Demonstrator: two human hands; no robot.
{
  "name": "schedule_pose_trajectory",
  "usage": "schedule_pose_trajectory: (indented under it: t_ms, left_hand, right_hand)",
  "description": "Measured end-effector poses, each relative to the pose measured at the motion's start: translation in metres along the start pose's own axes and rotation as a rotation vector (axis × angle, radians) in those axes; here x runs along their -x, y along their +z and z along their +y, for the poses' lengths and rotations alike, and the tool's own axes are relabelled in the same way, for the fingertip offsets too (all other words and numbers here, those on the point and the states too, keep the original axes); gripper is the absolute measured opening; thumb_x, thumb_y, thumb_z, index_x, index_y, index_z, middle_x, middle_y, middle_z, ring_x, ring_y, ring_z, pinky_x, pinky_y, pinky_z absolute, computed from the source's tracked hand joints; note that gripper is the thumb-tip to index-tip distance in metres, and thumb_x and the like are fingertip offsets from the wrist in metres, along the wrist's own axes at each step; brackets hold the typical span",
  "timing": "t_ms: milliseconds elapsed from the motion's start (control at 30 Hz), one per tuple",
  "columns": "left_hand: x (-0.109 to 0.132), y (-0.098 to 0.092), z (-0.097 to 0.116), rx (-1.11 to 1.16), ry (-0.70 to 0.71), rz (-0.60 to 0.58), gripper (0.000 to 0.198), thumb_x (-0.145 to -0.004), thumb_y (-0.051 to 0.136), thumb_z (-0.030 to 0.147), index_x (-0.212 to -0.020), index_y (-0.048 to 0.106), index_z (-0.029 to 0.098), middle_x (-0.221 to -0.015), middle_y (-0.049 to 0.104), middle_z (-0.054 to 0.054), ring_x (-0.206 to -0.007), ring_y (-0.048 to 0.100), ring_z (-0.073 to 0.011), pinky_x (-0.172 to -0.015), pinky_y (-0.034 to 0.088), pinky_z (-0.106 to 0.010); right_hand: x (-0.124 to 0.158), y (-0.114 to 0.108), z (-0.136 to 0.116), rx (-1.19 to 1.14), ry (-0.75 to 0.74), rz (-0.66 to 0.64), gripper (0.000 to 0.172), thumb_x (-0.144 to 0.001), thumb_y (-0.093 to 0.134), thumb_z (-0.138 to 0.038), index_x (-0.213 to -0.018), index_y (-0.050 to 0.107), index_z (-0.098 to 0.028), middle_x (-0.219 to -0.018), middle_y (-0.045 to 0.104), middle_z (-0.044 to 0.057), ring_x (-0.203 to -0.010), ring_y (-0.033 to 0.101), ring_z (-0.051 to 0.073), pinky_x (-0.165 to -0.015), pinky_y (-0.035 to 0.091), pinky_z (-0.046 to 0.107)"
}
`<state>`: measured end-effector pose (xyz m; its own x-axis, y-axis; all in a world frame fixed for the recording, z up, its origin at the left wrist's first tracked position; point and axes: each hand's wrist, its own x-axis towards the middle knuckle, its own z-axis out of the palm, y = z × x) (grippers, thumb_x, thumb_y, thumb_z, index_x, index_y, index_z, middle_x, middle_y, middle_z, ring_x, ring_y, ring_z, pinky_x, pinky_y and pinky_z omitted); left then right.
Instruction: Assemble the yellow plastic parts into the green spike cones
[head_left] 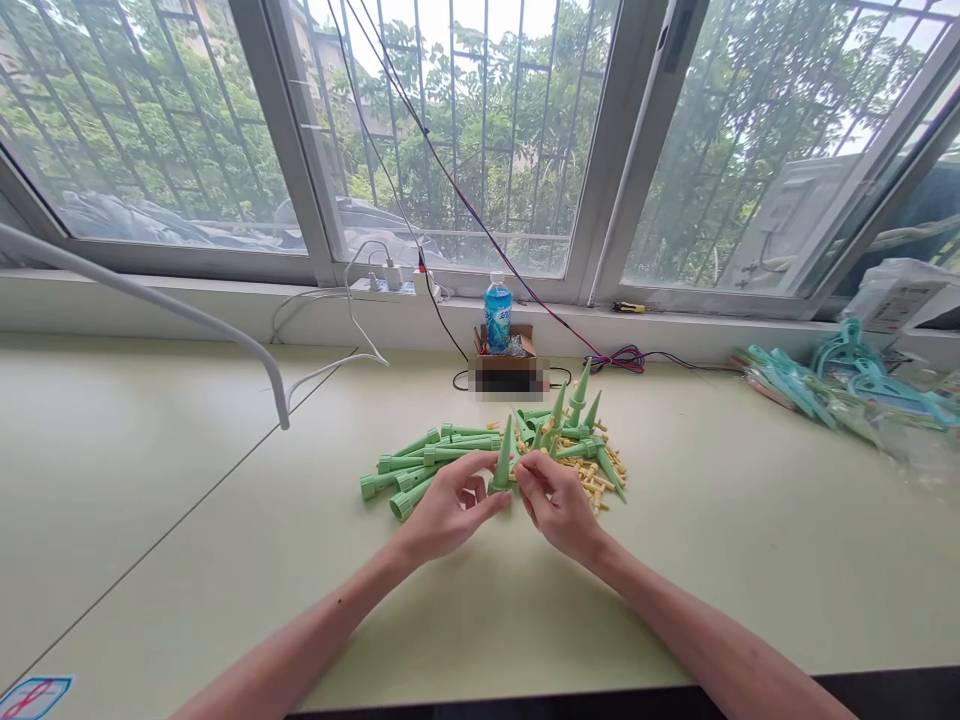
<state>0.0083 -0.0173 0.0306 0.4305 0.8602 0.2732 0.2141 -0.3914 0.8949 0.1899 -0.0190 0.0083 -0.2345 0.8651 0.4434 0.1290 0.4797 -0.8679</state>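
My left hand (454,508) is closed around the base of a green plastic cone-shaped spike (505,458), which stands point up between thumb and fingers. Close against the spike's right side, my right hand (556,500) is pinched, with what looks like a small yellow plastic peg at its fingertips, mostly hidden. Behind the left hand lie several green tubes with collared ends (401,462). Beyond the right hand is a heap of small yellow pegs (596,490), with more green spikes (579,395) standing or lying among them.
At the back, a blue bottle (497,315) stands in a small cardboard box (525,345). Cables (626,358) run beside it, and a power strip (382,290) sits on the sill. Turquoise hangers and plastic bags (847,385) lie right. A white curved tube (225,325) crosses the left.
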Motion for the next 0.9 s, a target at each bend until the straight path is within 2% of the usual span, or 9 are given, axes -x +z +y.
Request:
schedule_pose_trajectory:
  t_ms: [100, 333, 533, 733, 900]
  left_hand:
    - [0.0001, 0.0001, -0.0034, -0.013, 0.041, 0.007, 0.032, -0.087, 0.064, 0.037, -0.115, 0.063, 0.022, -0.099, 0.052, -0.001, -0.058, 0.044, -0.0047, -0.052, 0.045, -0.019]
    - [0.0002, -0.0014, -0.0035, -0.044, 0.096, 0.031, 0.026, -0.088, 0.064, 0.034, -0.112, 0.065, 0.024, -0.099, 0.052, -0.002, -0.061, 0.047, -0.0056, -0.055, 0.049, -0.020]
    - [-0.0004, -0.0013, -0.0084, -0.054, 0.119, 0.057, 0.018, -0.087, 0.066, 0.031, -0.103, 0.069, 0.024, -0.104, 0.052, -0.003, -0.061, 0.048, -0.0049, -0.054, 0.050, -0.020]
    - [-0.0004, 0.0000, -0.0108, -0.101, 0.132, 0.091, 0.022, -0.088, 0.064, 0.029, -0.109, 0.070, 0.028, -0.107, 0.050, -0.003, -0.060, 0.049, -0.0042, -0.054, 0.051, -0.020]
    - [-0.0011, 0.0028, -0.0059, -0.125, 0.114, 0.127, 0.025, -0.087, 0.064, 0.033, -0.111, 0.066, 0.026, -0.108, 0.053, -0.004, -0.061, 0.051, -0.0061, -0.052, 0.049, -0.020]
  right_hand:
    - [-0.0003, -0.0008, -0.0021, -0.014, 0.003, -0.008, 0.025, -0.098, 0.046, -0.038, -0.081, 0.048, -0.021, -0.054, 0.041, -0.006, -0.042, 0.036, 0.009, -0.041, 0.028, 0.021]
    - [-0.0005, -0.0010, -0.0051, -0.043, 0.005, -0.017, 0.026, -0.099, 0.046, -0.041, -0.083, 0.049, -0.020, -0.052, 0.044, -0.007, -0.039, 0.038, 0.008, -0.039, 0.030, 0.020]
    - [-0.0013, -0.0002, -0.0054, -0.127, 0.071, -0.021, 0.029, -0.098, 0.049, -0.044, -0.082, 0.051, -0.019, -0.051, 0.044, -0.007, -0.038, 0.039, 0.007, -0.037, 0.031, 0.019]
    - [-0.0014, -0.0003, -0.0064, -0.205, 0.133, -0.042, 0.031, -0.097, 0.050, -0.046, -0.081, 0.051, -0.019, -0.048, 0.044, -0.008, -0.034, 0.037, 0.007, -0.034, 0.030, 0.019]
    - [-0.0022, 0.0009, -0.0057, -0.202, 0.132, 0.008, 0.031, -0.097, 0.049, -0.046, -0.081, 0.050, -0.020, -0.048, 0.043, -0.008, -0.034, 0.037, 0.007, -0.033, 0.030, 0.019]
